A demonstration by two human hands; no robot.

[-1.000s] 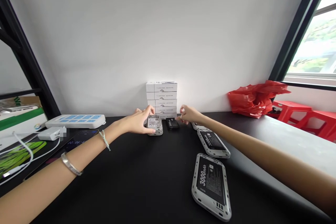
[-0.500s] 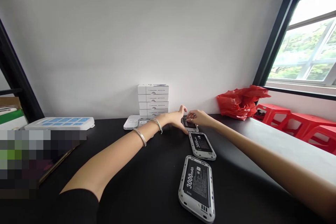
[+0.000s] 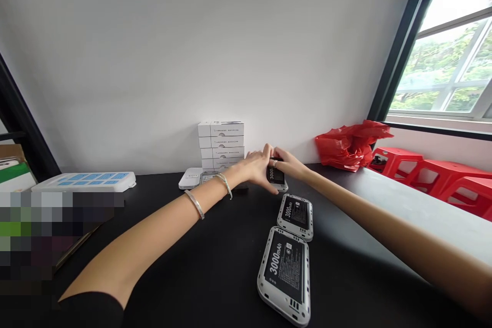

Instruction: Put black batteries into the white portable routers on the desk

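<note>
At the far end of a row of white-cased devices with black 3000mAh batteries, my left hand (image 3: 258,168) curves round the left side of the farthest device (image 3: 277,178). Its thumb reaches the near edge while its fingers reach the far end. My right hand (image 3: 290,165) holds that device's far right part, with bent fingers; some fingertips are hidden. Nearer to me, a middle device (image 3: 295,215) lies battery side up. The nearest device (image 3: 285,274) lies in front of it, their ends touching or almost so.
A stack of white boxes (image 3: 222,146) stands against the wall. Beside it sit a white flat case (image 3: 189,178) and another device, partly hidden by my left arm. A white power strip (image 3: 86,181) lies left. A red plastic bag (image 3: 344,146) and red stools (image 3: 434,177) are right.
My hands have closed in round the farthest device, and its near edge shows more. The middle device now sits straighter and closer to the nearest one. The view has shifted slightly.
</note>
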